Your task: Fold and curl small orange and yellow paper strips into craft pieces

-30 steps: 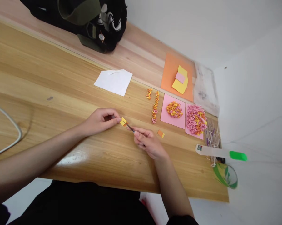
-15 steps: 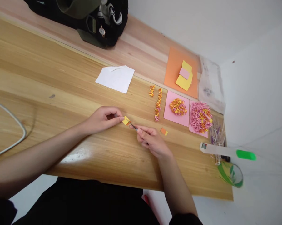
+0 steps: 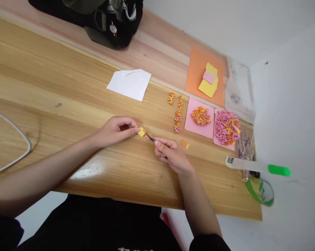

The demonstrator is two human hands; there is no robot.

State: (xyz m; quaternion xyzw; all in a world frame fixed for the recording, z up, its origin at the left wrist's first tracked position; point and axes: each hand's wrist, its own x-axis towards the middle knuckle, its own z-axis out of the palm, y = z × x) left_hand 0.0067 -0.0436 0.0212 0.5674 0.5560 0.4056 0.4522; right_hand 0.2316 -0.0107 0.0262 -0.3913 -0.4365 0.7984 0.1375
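Observation:
My left hand (image 3: 120, 130) pinches a small piece of yellow and orange paper (image 3: 141, 132) between thumb and forefinger, just above the table. My right hand (image 3: 170, 151) is closed around a slim dark tool that looks like small scissors (image 3: 150, 138). Its pointed end meets the paper's right side; the handles are hidden in my fingers. Right of this hand lies a small orange and yellow paper piece (image 3: 185, 144). Beyond it, little folded paper pieces (image 3: 178, 113) in orange, yellow and pink stand in a column, with a shorter group (image 3: 171, 98) beside it.
Two pink sheets (image 3: 190, 127) carry heaps of tiny folded pieces (image 3: 227, 128). An orange sheet (image 3: 192, 75) with yellow and pink paper lies behind them. White paper (image 3: 129, 85), a black bag (image 3: 94, 29), a white cable (image 3: 18, 131), a white-and-green stick (image 3: 247, 164) and green tape (image 3: 260, 191) surround the hands.
The whole view has shifted slightly. Both hands keep their hold, and the tool stays at the right side of the yellow paper.

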